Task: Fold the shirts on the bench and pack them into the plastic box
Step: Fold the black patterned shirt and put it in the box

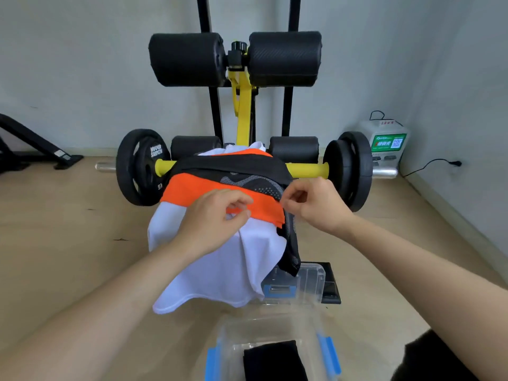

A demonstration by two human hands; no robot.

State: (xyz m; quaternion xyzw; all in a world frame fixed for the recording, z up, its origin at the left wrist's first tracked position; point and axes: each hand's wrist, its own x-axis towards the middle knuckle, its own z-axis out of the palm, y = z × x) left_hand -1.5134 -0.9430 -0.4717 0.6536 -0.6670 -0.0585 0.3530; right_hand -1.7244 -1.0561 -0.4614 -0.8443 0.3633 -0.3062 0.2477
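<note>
Head view. An orange-and-black shirt (209, 187) lies crumpled on top of a white shirt (220, 268); both drape over the worktop, of which only the yellow frame (243, 119) shows. The left hand (217, 218) pinches the near orange hem between thumb and curled fingers. The right hand (310, 204), fingers likewise curled, pinches the same shirt at its right edge, where orange meets black. On the floor nearest the viewer stands the clear plastic box (310, 339) with blue latches, holding one folded black garment (272, 361). Its clear lid (310, 281) lies just beyond, partly under the hanging shirts. Weight plates (140, 166) flank the worktop.
</note>
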